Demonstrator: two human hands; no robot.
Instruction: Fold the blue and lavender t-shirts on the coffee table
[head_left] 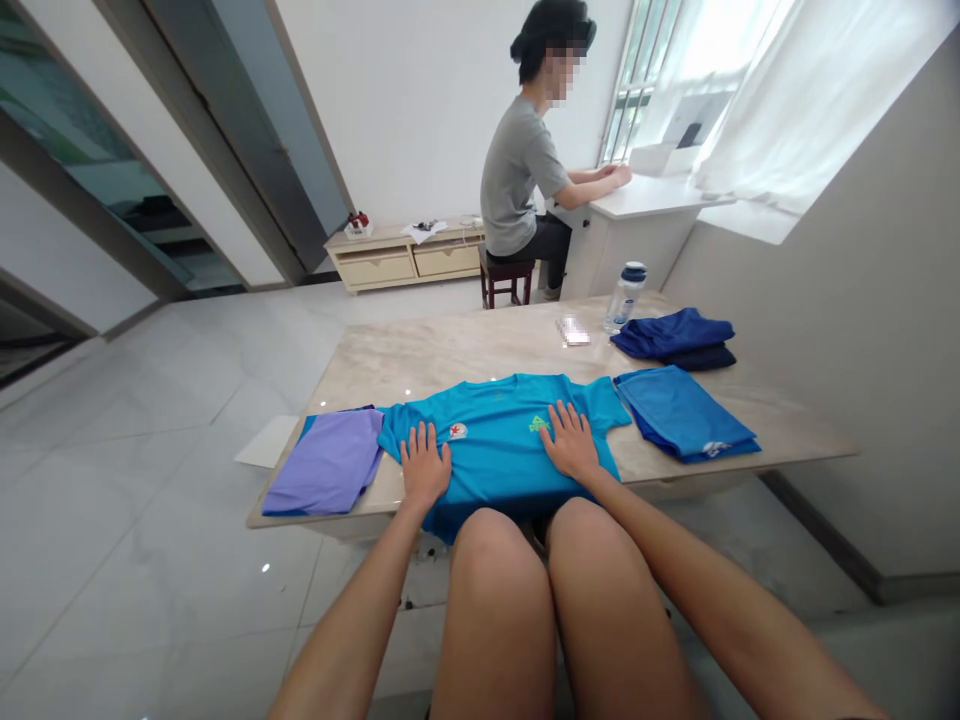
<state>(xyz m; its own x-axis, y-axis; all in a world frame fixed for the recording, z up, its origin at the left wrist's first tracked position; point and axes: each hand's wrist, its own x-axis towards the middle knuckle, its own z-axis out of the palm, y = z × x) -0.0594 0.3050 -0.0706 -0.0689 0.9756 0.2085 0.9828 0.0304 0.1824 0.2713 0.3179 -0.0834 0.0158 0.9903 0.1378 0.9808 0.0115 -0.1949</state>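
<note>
A blue T-shirt lies spread on the table, front side up, its collar pointing away from me. A small red-and-white emblem and a green print mark its chest. The lower part hangs over the near table edge toward my knees. My left hand rests flat on the shirt's left side, fingers stretched out. On the right side, my right hand also lies flat with fingers spread, beside the green print. Neither hand holds anything.
Folded purple clothing lies at the left table end. To the right are folded blue clothing and dark blue clothing. A clear water bottle stands behind, on the marble-patterned table. Another person sits at a white desk.
</note>
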